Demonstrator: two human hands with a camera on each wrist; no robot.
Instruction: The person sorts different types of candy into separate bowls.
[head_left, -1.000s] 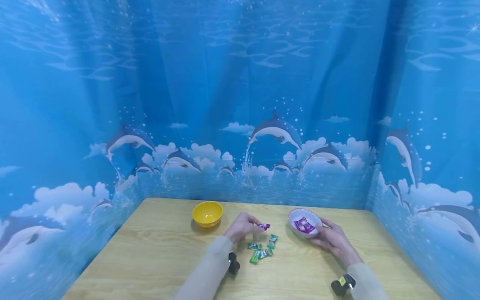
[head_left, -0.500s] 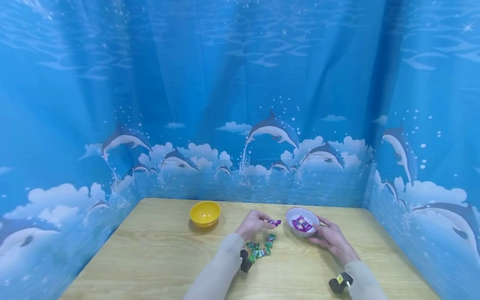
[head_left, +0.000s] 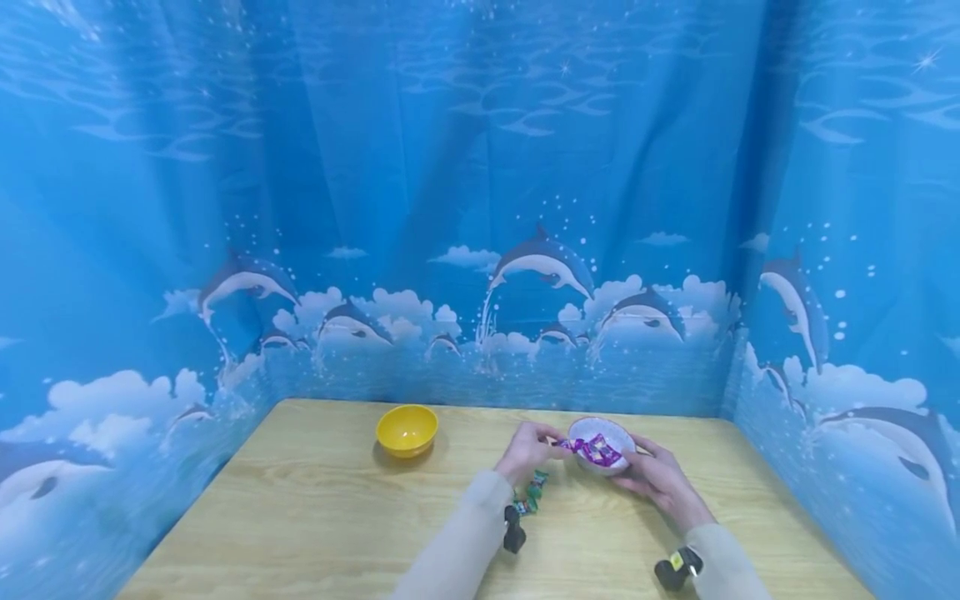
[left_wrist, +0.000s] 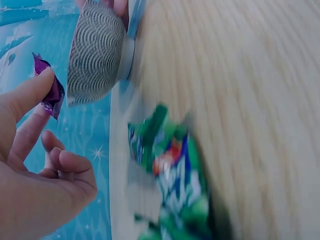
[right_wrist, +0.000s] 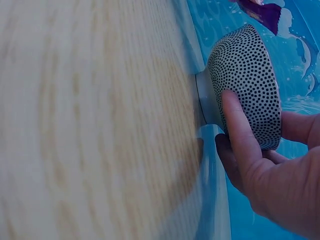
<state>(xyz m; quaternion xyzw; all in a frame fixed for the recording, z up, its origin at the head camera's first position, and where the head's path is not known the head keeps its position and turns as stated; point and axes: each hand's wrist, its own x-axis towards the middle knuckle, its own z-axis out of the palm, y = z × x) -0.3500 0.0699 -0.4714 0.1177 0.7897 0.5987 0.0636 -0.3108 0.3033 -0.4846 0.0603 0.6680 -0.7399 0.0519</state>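
Observation:
My left hand (head_left: 527, 452) pinches a purple-wrapped candy (left_wrist: 52, 90) between thumb and finger, right at the left rim of a patterned bowl (right_wrist: 247, 82). Around the bowl's right side, my right hand (head_left: 660, 481) grips it, thumb at the rim and fingers along the outer wall. Purple candies (head_left: 602, 451) lie inside the bowl. Green-wrapped candies (head_left: 537, 483) lie on the table below my left hand, some hidden behind the wrist. One green candy (left_wrist: 175, 170) looms large in the left wrist view.
A yellow bowl (head_left: 407, 431) stands at the back left of the wooden table (head_left: 315, 500). Blue curtains (head_left: 450, 167) printed with dolphins surround the table at the back and both sides. Each wrist carries a small black camera (head_left: 514, 530).
My left hand has moved right with the purple candy, from above the green candies to the patterned bowl's rim. My right hand stays on that bowl.

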